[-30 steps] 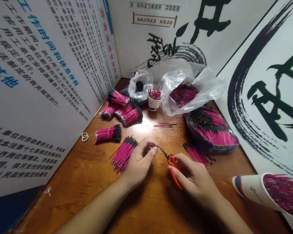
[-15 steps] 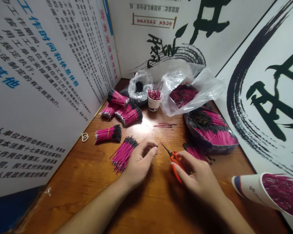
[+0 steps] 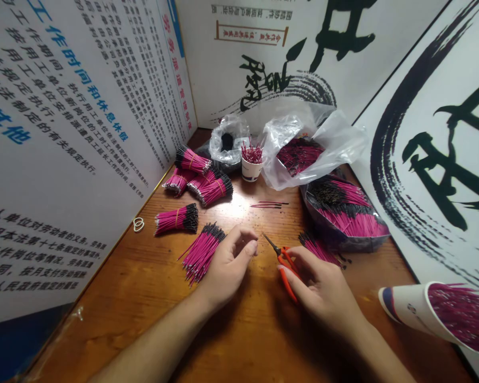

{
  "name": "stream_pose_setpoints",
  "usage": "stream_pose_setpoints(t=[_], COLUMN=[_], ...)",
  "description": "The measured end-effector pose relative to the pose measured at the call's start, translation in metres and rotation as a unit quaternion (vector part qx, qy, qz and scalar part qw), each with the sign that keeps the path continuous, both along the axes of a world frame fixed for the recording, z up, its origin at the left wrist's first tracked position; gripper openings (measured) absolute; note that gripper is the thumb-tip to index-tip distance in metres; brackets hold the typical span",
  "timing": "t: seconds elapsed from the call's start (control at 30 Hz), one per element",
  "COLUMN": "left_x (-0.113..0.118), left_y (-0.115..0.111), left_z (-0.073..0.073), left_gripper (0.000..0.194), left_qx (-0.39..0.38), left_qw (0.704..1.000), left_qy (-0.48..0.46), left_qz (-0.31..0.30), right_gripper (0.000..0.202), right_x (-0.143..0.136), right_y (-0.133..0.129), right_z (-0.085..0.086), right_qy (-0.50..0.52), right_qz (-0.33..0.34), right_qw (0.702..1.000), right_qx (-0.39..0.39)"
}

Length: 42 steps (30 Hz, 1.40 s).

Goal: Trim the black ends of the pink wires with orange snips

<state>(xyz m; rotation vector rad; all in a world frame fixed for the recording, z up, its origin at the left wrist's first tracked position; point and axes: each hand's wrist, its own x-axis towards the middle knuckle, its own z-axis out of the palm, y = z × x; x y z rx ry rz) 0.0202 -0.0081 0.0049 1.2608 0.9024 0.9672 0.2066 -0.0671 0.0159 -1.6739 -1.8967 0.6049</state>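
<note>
My left hand (image 3: 229,263) is closed, thumb against curled fingers, and whatever it pinches is too small or hidden to name. Just left of it lies a loose pile of magenta wires with black ends (image 3: 203,252). My right hand (image 3: 323,276) grips the orange handles of a small pair of scissors (image 3: 288,268). Their thin dark tips point up and left toward my left fingertips, a little apart from them. Behind my right hand, more magenta wires with black ends (image 3: 317,247) lie on the wooden table (image 3: 239,330).
Several banded wire bundles (image 3: 215,189) are at the back left, with another bundle (image 3: 176,219) nearer. A paper cup of wires (image 3: 251,169) stands behind. Bags of wires (image 3: 345,244) sit at the right, and a tilted cup (image 3: 413,306) is at the right edge. Rubber bands (image 3: 138,224) lie left.
Hardly anything differs. The scissor handles have shifted very slightly in my right hand, and my left hand stays in place.
</note>
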Motion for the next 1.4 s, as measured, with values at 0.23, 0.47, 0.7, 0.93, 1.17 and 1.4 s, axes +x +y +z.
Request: stream_pose_setpoints(t=[0.23,0.47,0.7,0.93,1.17,1.4], left_x=[0.000,-0.002,-0.010,-0.001,0.001,-0.001], left_y=[-0.002,-0.007,0.000,-0.010,-0.015,-0.012], left_z=[-0.001,0.003,0.011,0.014,0.016,0.010], left_gripper=[0.013,0.022,0.023,0.019,0.022,0.019], left_qx=[0.041,0.139,0.152,0.057,0.015,0.061], left_qw=[0.996,0.962,0.963,0.996,0.995,0.992], left_qy=[0.063,0.229,0.224,0.014,-0.041,0.027], left_qz=[-0.045,-0.061,-0.009,-0.063,-0.089,-0.107], right_gripper=[0.015,0.018,0.017,0.022,0.023,0.022], right_x=[-0.002,0.000,-0.002,-0.028,-0.036,-0.041], right_y=[0.002,0.007,-0.003,-0.014,-0.020,-0.015], right_z=[-0.002,-0.009,-0.011,0.011,0.010,0.009], right_qy=[0.023,-0.070,-0.146,0.033,0.174,0.198], right_qz=[0.007,-0.032,-0.058,0.016,0.040,0.072], right_qw=[1.000,0.997,0.987,0.999,0.981,0.972], right_qx=[0.016,0.021,0.024,-0.002,-0.072,-0.103])
